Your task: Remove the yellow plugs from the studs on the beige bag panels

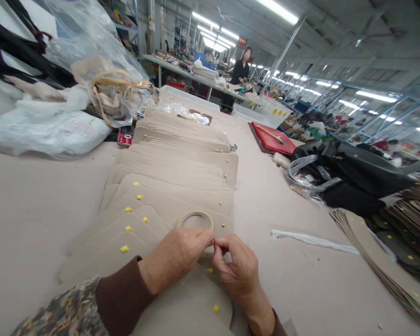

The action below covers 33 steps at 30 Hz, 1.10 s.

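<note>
My left hand (182, 249) and my right hand (238, 266) meet fingertip to fingertip over a row of overlapping beige panels (171, 161). A narrow yellow-edged tape roll (195, 213) rises from behind my left hand, which is closed on it; its lower part is hidden. My right thumb and forefinger are pinched, and whatever lies between them is too small to make out. Small yellow tape bits (125, 249) stick to the nearer panels. Metal studs (223, 226) show along the right edge of others. Beneath my hands lies another beige panel (185, 303).
Plastic-wrapped bundles (49, 128) crowd the left rear of the table. To the right are a red pad (273, 138), a black bag (353, 172), a white strip (315, 241) and stacked curved pieces (381, 261). A person (241, 72) stands at a farther table.
</note>
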### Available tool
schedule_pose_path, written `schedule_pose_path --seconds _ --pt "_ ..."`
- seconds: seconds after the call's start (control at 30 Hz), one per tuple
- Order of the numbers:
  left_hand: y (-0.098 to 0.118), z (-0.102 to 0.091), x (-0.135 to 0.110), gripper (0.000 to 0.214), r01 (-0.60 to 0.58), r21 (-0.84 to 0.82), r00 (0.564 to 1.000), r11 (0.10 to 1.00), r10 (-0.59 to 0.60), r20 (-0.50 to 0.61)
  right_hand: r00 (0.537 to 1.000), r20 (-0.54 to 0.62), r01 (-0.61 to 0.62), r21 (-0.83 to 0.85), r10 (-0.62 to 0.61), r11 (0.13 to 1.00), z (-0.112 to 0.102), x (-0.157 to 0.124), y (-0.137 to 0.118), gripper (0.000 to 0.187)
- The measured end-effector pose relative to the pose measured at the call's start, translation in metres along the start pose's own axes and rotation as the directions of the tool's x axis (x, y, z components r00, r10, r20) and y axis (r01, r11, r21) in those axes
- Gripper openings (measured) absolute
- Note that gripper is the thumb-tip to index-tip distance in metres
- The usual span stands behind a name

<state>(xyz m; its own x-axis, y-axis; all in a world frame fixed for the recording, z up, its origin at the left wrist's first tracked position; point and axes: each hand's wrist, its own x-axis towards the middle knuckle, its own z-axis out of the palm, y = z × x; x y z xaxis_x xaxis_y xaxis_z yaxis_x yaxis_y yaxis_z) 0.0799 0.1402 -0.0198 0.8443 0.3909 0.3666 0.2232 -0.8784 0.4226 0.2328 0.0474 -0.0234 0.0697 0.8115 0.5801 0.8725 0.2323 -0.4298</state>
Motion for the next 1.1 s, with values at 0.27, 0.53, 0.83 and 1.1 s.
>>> schedule_pose_path --seconds 0.27,0.53,0.83,1.1 --pt "0.011 0.005 0.003 0.023 -0.050 0.082 0.977 0.995 0.066 -0.205 0.796 0.108 -0.590 0.358 0.596 0.724 0.004 0.011 0.010 0.016" --pt "0.002 0.005 0.008 0.012 0.136 0.311 0.977 0.941 -0.179 0.116 0.626 0.309 -0.745 0.507 0.716 0.433 0.003 0.015 0.044 0.036" --pt "0.003 0.007 0.009 0.014 0.179 0.313 0.947 0.933 -0.250 0.200 0.723 0.250 -0.690 0.236 0.644 0.684 0.011 0.018 0.043 0.025" --pt "0.001 0.007 0.006 0.016 0.173 0.283 0.955 0.944 -0.231 0.187 0.812 0.105 -0.584 0.096 0.575 0.806 0.009 0.006 0.044 0.019"
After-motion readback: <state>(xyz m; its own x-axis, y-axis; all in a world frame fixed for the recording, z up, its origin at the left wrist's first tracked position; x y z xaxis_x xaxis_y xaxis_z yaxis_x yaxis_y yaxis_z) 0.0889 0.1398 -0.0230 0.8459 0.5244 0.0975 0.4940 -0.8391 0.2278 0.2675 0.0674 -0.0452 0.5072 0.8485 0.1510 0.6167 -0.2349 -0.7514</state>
